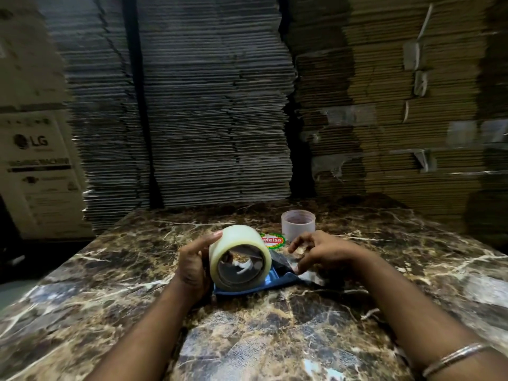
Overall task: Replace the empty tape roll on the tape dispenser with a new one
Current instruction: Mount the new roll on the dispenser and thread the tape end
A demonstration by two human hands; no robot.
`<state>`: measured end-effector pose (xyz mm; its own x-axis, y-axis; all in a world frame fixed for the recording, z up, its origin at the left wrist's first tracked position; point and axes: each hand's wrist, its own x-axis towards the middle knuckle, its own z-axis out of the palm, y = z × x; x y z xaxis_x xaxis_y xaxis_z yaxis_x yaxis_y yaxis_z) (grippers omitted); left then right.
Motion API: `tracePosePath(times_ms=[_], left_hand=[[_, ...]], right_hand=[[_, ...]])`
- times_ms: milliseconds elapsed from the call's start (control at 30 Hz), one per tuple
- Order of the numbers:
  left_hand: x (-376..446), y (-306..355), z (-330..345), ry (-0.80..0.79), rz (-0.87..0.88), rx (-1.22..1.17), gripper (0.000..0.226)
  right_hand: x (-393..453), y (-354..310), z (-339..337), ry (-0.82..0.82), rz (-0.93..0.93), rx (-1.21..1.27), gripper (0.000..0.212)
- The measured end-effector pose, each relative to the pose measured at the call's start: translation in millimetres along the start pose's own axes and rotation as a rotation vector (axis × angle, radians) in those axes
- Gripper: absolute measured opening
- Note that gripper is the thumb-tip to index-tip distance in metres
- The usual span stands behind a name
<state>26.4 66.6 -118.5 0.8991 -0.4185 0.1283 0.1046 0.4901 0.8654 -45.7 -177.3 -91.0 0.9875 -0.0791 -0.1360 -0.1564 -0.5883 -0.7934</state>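
Both of my forearms reach forward over a dark marbled counter (pixel 110 284), meeting near its middle. My left hand (pixel 192 264) stands on its edge, palm turned inward, with the thumb stretched over the top of a full roll of clear tape (pixel 239 257) and the fingers curled behind it, out of sight. The roll sits upright on a blue tape dispenser (pixel 275 279), its open core facing me. Only the dispenser's blue base and a dark part beside the roll show; the rest is hidden by the roll and my hands.

My right hand (pixel 316 251) arches over the dispenser's right end, fingers bent downward, the thumb and fingertips pinching at what looks like a loose strip of clear tape (pixel 310 277). The strip is glossy and hard to tell from the counter's pattern, so I cannot tell where it ends. A thin metal bangle (pixel 456 358) circles my right wrist near the lower edge.

Behind my hands stands the empty tape roll (pixel 298 222), a pale bare core, upright and apart from the dispenser. A round red and green label (pixel 273 240) lies between them, partly hidden by the full roll. Stacks of flattened cardboard (pixel 206 105) fill the background, blurred, with a printed carton (pixel 38 166) at far left.
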Motion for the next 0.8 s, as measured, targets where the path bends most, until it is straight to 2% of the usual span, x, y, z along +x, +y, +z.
tracePosePath(times_ms=[100,167,267,400,467,533,567,667,800], left_hand=[[0.9,2.0,-0.9,-0.045,0.046,0.009,0.026],[3.9,4.4,-5.8,-0.078,0.087,0.101,0.051],[2.5,7.0,-16.4,-0.072,0.093,0.253,0.06],[-7.0,16.9,-31.9,-0.02,0.034,0.474,0.063],[-8.8,20.8,-41.1,-0.059,-0.038,0.526,0.07],[-12.6,27.4,-42.3,-0.158,-0.088,0.578,0.055],[-12.4,29.4,-43.3,-0.199,-0.101,0.628,0.055],[-6.7,30.4,-49.2,-0.353,-0.1,0.795,0.073],[-8.2,26.7,-43.6,-0.397,-0.146,0.853,0.078]], right_hand=[[-2.3,-1.4,1.7,0.011,-0.099,0.098,0.043],[-4.3,-2.3,4.7,-0.001,-0.161,-0.005,0.057],[-4.5,-3.8,12.3,-0.038,-0.193,-0.151,0.069],[-4.3,-6.3,21.7,0.018,-0.236,-0.416,0.066],[-2.7,-4.9,23.5,0.038,-0.227,-0.41,0.062],[-2.0,-3.0,22.6,0.04,-0.22,-0.378,0.056],[-1.8,-1.8,21.1,0.039,-0.214,-0.358,0.055],[-1.0,2.4,16.4,0.048,-0.195,-0.299,0.055],[-1.7,3.8,15.2,0.064,-0.176,-0.288,0.056]])
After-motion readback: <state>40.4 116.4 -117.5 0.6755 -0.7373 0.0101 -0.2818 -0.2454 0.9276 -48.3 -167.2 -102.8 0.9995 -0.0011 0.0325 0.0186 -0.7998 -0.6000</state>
